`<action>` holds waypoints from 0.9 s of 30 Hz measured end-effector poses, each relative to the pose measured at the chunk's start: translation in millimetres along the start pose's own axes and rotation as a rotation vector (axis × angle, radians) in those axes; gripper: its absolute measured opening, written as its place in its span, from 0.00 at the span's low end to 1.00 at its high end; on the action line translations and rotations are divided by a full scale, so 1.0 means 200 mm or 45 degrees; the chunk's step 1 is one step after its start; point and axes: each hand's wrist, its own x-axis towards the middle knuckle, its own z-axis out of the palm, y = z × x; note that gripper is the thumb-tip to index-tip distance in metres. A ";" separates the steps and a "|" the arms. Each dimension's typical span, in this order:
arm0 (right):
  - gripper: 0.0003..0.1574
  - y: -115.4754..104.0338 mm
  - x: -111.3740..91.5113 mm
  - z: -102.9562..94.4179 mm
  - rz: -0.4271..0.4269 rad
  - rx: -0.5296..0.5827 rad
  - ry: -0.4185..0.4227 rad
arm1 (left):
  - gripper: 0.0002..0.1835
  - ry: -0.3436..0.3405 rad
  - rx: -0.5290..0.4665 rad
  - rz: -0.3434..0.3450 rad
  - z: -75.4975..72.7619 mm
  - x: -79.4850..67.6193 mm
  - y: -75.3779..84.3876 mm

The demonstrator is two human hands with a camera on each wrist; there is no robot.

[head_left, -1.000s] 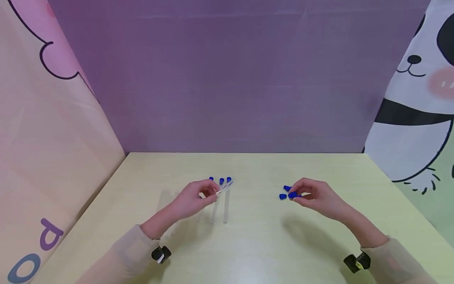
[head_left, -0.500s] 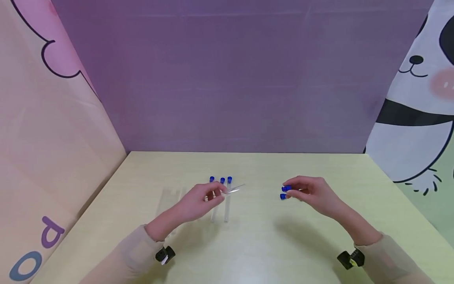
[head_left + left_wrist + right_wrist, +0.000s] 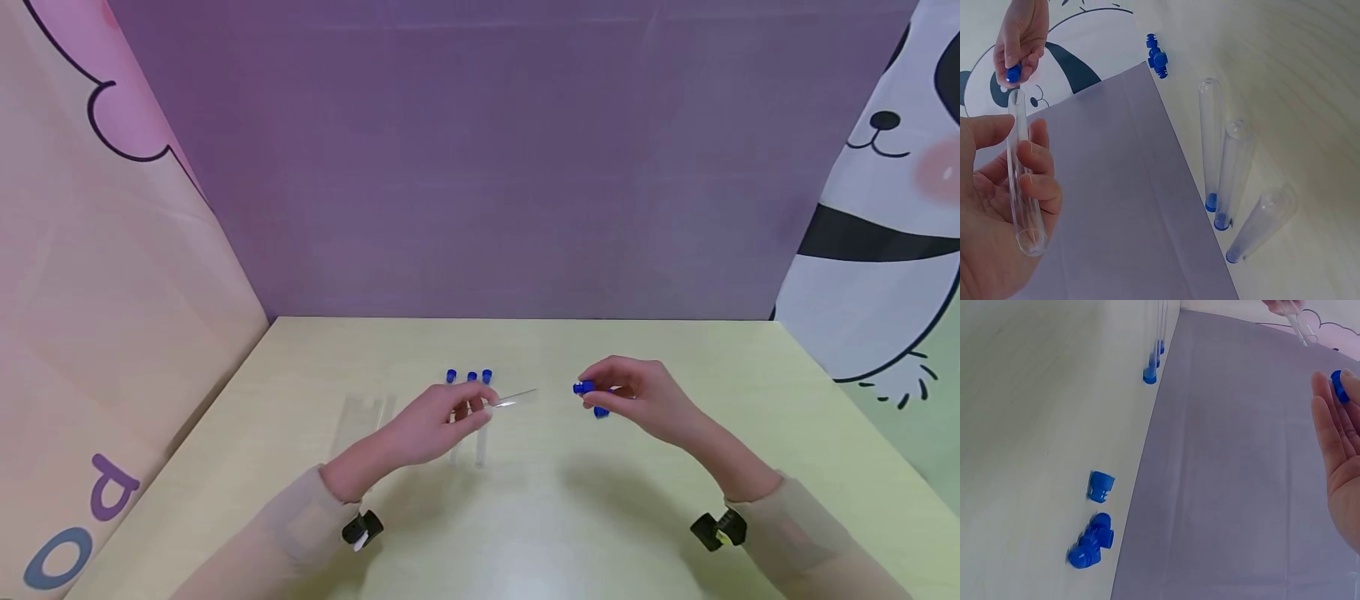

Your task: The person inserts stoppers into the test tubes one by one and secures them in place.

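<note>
My left hand [image 3: 438, 425] holds a clear test tube [image 3: 1017, 169] between thumb and fingers, one end of it pointing right toward the other hand. A blue stopper [image 3: 1339, 386] is pinched between thumb and fingertips of my right hand [image 3: 648, 400], raised above the table. A gap separates the stopper from the tube. Behind and under the left hand lie three test tubes with blue stoppers in their far ends, one of them this capped tube [image 3: 1212, 137]. Several loose stoppers [image 3: 1101, 485] lie on the table below the right hand, which partly hides them in the head view.
More clear tubes [image 3: 356, 421] lie left of the left hand, faint against the wood and hard to make out singly. The pale table [image 3: 525, 517] ends at a purple backdrop [image 3: 480, 167]. Printed cloths hang at both sides.
My right hand has lifted the blue stopper from the loose group and carried it left. The left hand has shifted right with the test tube, so the two hands are closer together.
</note>
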 end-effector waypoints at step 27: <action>0.12 -0.04 0.07 0.09 0.026 0.039 -0.065 | 0.10 -0.008 0.013 0.124 0.02 0.04 0.05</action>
